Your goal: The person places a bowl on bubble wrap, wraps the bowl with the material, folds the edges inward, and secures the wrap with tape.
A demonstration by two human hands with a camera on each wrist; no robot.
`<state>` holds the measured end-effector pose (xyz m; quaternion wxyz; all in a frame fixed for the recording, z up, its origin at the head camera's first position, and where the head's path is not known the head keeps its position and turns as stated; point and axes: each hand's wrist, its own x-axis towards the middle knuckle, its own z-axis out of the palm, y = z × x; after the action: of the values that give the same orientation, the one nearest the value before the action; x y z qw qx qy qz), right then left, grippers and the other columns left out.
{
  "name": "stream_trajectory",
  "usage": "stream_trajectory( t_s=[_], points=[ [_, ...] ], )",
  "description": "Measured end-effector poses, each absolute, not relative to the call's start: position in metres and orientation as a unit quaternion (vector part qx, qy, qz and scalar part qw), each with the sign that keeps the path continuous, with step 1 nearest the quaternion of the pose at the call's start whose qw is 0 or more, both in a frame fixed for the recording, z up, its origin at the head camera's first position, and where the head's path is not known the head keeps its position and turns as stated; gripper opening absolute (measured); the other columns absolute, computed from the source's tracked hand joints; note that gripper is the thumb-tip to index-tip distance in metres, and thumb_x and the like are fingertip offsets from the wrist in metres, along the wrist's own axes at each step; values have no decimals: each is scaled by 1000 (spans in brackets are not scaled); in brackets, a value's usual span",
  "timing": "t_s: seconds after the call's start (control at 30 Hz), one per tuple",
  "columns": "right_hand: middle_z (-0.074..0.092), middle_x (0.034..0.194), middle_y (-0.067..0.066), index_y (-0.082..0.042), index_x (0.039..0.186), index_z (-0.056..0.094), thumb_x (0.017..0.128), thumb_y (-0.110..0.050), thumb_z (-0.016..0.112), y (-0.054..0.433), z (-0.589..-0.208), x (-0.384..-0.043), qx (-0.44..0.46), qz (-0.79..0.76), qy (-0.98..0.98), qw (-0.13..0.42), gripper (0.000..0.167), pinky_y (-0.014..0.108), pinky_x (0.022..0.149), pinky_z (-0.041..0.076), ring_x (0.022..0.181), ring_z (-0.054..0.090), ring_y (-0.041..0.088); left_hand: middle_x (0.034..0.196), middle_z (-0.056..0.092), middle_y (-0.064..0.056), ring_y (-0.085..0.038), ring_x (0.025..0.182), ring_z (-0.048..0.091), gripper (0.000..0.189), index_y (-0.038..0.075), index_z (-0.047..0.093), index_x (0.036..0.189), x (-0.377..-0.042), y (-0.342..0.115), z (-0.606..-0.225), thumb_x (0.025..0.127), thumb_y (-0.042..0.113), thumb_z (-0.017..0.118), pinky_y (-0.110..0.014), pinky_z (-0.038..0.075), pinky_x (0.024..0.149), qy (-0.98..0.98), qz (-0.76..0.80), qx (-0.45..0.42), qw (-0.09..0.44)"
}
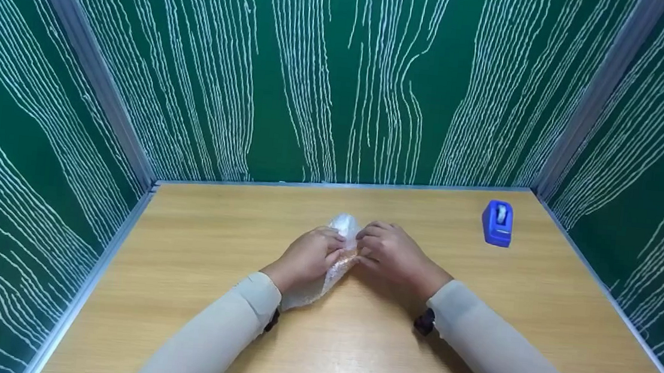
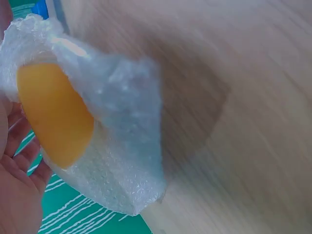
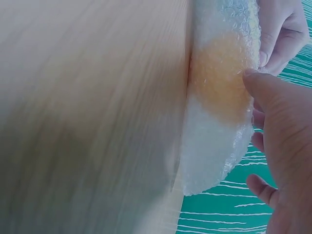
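At the middle of the bench (image 1: pixel 201 235), an orange object (image 2: pixel 56 114) sat inside folded bubble wrap (image 2: pixel 131 126), between both hands. The left hand (image 1: pixel 311 254), fingers curled, gripped the wrap's left side; the right hand (image 1: pixel 395 255) pinched its right edge.

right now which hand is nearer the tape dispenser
Right. The right hand is left of the tape dispenser; the left hand is farther left, holding bubble wrap.

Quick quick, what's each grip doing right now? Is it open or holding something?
Left grip: closed, holding bubble wrap with an orange thing inside.
Right grip: closed, pinching the edge of that same bubble wrap.
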<state>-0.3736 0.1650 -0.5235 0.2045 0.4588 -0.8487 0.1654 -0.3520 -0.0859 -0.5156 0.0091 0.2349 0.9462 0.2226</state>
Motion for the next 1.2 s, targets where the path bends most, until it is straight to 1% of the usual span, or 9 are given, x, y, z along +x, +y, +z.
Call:
stream_trajectory(
  t_s=[0.07, 0.2, 0.33, 0.4, 0.5, 0.83, 0.93, 1.07, 1.2],
  points=[
    [82, 128, 11, -9, 114, 83, 99, -26, 91, 165, -523, -373, 458, 172, -847, 208, 23, 57, 110, 62, 126, 74, 33, 160, 70, 2, -22, 161, 56, 42, 21, 77, 149, -352, -85, -516, 117, 44, 63, -47, 40, 137, 947, 222, 234, 8],
    [78, 143, 10, -12, 133, 81, 103, -24, 87, 166, -521, -372, 453, 174, -855, 184, 33, 59, 118, 58, 139, 70, 34, 165, 67, 2, -22, 162, 54, 43, 20, 74, 152, -351, -83, -516, 118, 42, 61, -47, 40, 137, 947, 227, 228, 12],
    [77, 150, 7, -18, 144, 79, 106, -17, 82, 165, -521, -371, 464, 167, -856, 157, 38, 63, 116, 58, 146, 68, 36, 165, 66, 0, -23, 162, 54, 44, 19, 73, 153, -352, -83, -516, 118, 42, 60, -47, 39, 138, 946, 227, 232, 12],
    [78, 148, 7, -18, 144, 80, 106, -14, 81, 165, -521, -371, 469, 167, -855, 150, 38, 64, 115, 58, 145, 68, 38, 165, 67, -1, -24, 162, 54, 44, 19, 73, 153, -352, -84, -516, 118, 41, 60, -47, 39, 138, 945, 227, 236, 11],
    [78, 149, 8, -17, 144, 79, 107, -14, 80, 166, -520, -370, 464, 167, -859, 138, 37, 65, 119, 56, 147, 67, 39, 164, 67, -2, -24, 162, 54, 44, 19, 73, 153, -352, -85, -516, 119, 41, 59, -47, 38, 138, 945, 222, 241, 11],
    [71, 159, 6, -17, 150, 75, 112, -28, 73, 168, -520, -370, 423, 136, -892, 89, 40, 72, 127, 45, 157, 59, 37, 159, 71, -1, -25, 161, 55, 43, 16, 78, 147, -352, -89, -516, 117, 43, 63, -47, 39, 138, 945, 226, 235, 21],
    [72, 158, 6, -16, 150, 75, 111, -33, 75, 168, -522, -371, 431, 127, -888, 94, 42, 70, 125, 49, 155, 60, 37, 158, 72, -3, -26, 160, 56, 40, 14, 80, 143, -352, -90, -516, 117, 40, 64, -47, 39, 138, 945, 224, 239, 18],
    [73, 156, 7, -15, 147, 77, 110, -33, 77, 169, -524, -373, 442, 123, -882, 103, 41, 69, 121, 53, 154, 62, 38, 157, 71, -5, -28, 158, 57, 35, 11, 83, 135, -351, -93, -514, 116, 34, 65, -47, 40, 138, 942, 236, 237, 20],
    [72, 157, 6, -15, 147, 77, 110, -32, 77, 169, -524, -373, 436, 132, -885, 93, 41, 71, 123, 50, 154, 62, 38, 154, 71, -4, -27, 155, 58, 32, 13, 85, 130, -349, -99, -511, 114, 35, 68, -47, 42, 136, 940, 252, 228, 29]
  ],
)
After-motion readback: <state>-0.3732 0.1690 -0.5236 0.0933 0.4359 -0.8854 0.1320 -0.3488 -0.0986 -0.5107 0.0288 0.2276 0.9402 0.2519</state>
